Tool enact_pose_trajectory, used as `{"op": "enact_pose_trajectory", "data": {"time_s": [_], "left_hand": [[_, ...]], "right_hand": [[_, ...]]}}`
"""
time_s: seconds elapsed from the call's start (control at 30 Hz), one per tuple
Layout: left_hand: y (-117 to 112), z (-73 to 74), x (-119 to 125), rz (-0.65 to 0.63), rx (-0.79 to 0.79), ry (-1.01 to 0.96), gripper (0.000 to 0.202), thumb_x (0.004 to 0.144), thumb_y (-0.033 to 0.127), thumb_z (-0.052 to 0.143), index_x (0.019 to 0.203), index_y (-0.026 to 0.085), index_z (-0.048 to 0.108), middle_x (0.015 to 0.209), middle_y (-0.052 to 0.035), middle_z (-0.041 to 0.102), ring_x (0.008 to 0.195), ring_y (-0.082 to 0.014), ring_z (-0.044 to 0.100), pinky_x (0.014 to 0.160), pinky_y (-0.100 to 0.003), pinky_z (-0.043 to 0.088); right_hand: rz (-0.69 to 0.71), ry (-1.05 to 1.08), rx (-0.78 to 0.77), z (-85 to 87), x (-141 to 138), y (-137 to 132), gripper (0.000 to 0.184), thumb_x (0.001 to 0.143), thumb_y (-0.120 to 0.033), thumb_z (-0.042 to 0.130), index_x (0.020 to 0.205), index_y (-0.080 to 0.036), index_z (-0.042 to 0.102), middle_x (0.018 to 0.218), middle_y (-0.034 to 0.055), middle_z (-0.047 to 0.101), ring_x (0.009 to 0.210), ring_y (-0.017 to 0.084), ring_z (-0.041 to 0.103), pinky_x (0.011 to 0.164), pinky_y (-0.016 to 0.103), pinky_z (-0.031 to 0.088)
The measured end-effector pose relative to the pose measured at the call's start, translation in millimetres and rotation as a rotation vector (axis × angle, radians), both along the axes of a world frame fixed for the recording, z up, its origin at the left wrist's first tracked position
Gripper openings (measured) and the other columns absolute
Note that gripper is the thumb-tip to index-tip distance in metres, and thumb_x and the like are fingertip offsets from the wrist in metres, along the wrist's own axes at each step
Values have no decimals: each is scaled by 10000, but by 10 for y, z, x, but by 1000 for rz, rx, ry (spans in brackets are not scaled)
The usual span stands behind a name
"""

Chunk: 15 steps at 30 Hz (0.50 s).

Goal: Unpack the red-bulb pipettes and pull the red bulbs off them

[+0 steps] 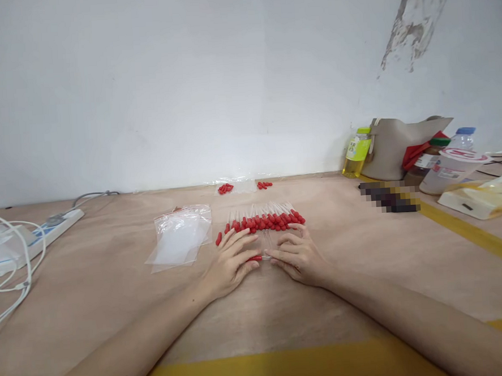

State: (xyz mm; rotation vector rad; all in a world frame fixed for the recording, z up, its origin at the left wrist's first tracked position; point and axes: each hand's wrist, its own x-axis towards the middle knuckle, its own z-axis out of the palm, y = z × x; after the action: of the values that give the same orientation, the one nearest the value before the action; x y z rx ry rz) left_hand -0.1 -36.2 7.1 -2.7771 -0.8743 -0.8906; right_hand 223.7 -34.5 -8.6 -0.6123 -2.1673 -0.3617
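Observation:
My left hand (234, 260) is closed, its thumb and forefinger pinching a red rubber bulb (254, 258). Opposite it, my right hand (298, 257) is closed on a thin clear dropper tube (266, 257), whose end meets the bulb. Most of that tube is hidden behind my fingers. Just beyond both hands lies a row of droppers (274, 220), their red bulbs towards me and clear tubes pointing away. A few bare clear tubes (267, 239) lie between my hands. One loose red bulb (219, 239) rests beside my left fingertips.
Flat clear plastic bags (180, 238) lie left of my hands. By the wall, another bag (243, 185) has red bulbs (225, 188) at it. A power strip (53, 231) with white cables stands far left. Bottles (356, 154), a grey bag (387, 148) and a cup (449, 170) stand right.

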Motion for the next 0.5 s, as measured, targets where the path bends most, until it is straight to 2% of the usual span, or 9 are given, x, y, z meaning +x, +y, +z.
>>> {"op": "enact_pose_trajectory", "data": {"time_s": [0.13, 0.37, 0.43, 0.5], "left_hand": [[0, -4, 10, 15, -31, 7, 137, 861, 256, 470, 859, 217, 602, 1044, -16, 618, 1141, -183, 453, 1054, -441, 181], [-31, 29, -38, 4, -105, 2, 159, 874, 197, 415, 811, 210, 560, 855, 5, 629, 1068, -166, 496, 1045, -440, 161], [-20, 14, -131, 41, -110, -42, 165, 874, 187, 407, 803, 205, 555, 849, -5, 623, 1011, -166, 522, 1015, -427, 229], [-4, -2, -232, 92, -127, -107, 154, 872, 202, 417, 826, 202, 563, 883, -24, 608, 935, -162, 542, 932, -373, 345]], "right_hand": [[22, -35, 27, -3, 5, -2, 193, 810, -202, 535, 976, -258, 617, 619, -41, 643, 733, 123, 532, 937, 434, 226], [-4, -71, -4, 11, 68, -37, 186, 822, -195, 489, 903, -267, 640, 611, -41, 633, 700, 110, 539, 922, 398, 228], [-55, -29, -31, 13, 164, -20, 171, 820, -214, 497, 866, -260, 656, 614, -30, 634, 688, 112, 544, 905, 386, 244], [-158, 46, -97, 13, 271, 19, 162, 822, -244, 508, 850, -254, 668, 644, -13, 649, 676, 116, 551, 868, 367, 268]]}}
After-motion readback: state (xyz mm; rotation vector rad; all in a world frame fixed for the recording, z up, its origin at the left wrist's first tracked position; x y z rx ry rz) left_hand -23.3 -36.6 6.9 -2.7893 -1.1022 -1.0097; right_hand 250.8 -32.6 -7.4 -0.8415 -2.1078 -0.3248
